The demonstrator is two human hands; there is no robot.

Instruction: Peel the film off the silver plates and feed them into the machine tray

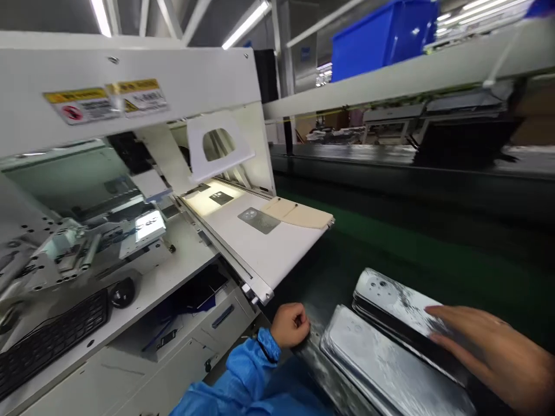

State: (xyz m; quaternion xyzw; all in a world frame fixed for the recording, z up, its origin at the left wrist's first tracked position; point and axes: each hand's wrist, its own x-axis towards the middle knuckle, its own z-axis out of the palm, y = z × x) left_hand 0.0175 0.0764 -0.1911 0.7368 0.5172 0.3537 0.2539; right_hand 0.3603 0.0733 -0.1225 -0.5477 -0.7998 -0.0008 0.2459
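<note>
Right hand at the farther panel stack, right of the white conveyor belt's near end.
Its fingers touch the top panel, though whether they grip cannot be told; the left hand is curled closed, just off that belt end, with the nearer panel stack between the hands; one dark panel lies on the belt, and above and left of it two yellow-headed warning labels, one bearing a red prohibition sign, are too blurred to read.
</note>
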